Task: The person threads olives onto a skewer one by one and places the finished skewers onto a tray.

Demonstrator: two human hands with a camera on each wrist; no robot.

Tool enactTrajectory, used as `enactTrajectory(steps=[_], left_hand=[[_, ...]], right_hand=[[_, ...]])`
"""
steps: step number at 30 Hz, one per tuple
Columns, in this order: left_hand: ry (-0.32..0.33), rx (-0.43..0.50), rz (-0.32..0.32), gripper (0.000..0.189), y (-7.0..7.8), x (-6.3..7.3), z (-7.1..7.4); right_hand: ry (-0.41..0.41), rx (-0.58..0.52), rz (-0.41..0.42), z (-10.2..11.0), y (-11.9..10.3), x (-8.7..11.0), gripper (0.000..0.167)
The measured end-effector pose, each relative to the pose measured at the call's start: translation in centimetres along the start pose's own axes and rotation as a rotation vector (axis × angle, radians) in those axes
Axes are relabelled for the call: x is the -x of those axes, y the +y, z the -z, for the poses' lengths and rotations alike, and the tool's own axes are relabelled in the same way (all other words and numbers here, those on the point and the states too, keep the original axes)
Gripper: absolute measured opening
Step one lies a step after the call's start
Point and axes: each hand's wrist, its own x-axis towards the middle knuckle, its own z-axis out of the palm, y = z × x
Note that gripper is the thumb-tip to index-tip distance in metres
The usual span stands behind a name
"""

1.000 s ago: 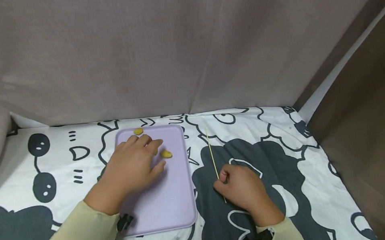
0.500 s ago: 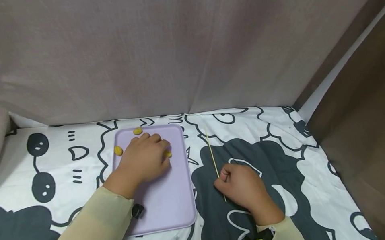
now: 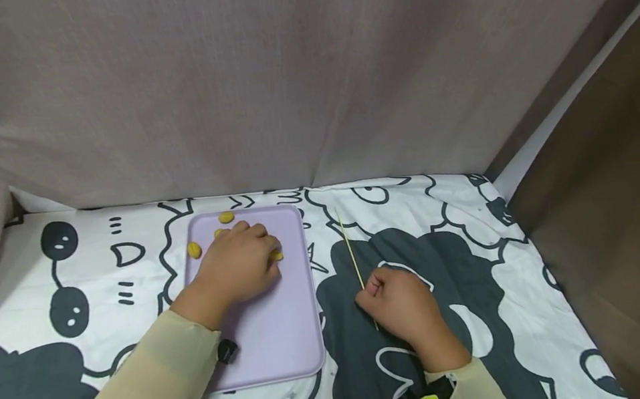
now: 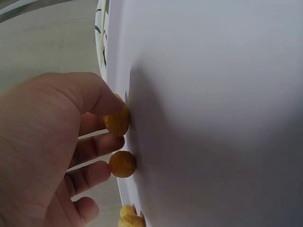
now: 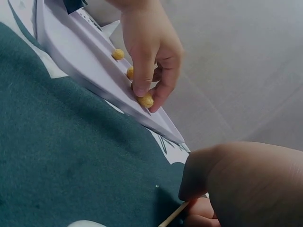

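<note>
My left hand (image 3: 240,264) is over the upper part of a lilac tray (image 3: 279,346). Its thumb and fingertips pinch a small golden-yellow, rounded piece (image 4: 117,124) that looks like a peeled chestnut, low over the tray. A similar yellow ball (image 4: 122,164) lies close by my other fingers in the left wrist view. More pieces sit toward the tray's far left, one at the back edge (image 3: 226,217) and one by the left rim (image 3: 194,250). Right of the tray, my right hand (image 3: 403,303) pinches a thin wooden skewer (image 3: 351,249), its long end pointing away from me.
The tray lies on a white and dark grey cartoon-print cloth (image 3: 103,261). Grey-brown fabric (image 3: 304,80) rises behind it, and a darker brown panel (image 3: 618,201) slopes along the right side.
My left hand has shifted right across the tray and its fingers have closed on a yellow piece. Pieces at the left, hidden under the hand before, now show. The right hand stays nearly still.
</note>
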Motion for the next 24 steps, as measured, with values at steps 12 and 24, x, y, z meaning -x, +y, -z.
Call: enactTrajectory(steps=[12,24], left_hand=[[0.06,0.068,0.004,0.016,-0.8,0.8,-0.2],[0.188,0.24,0.006,0.031,-0.3,3.1,0.4]], right_hand=[[-0.025,-0.092,-0.034,0.4,0.0,-0.3,0.02],[-0.073,-0.128,-0.041,1.3,-0.1,0.1,0.013]])
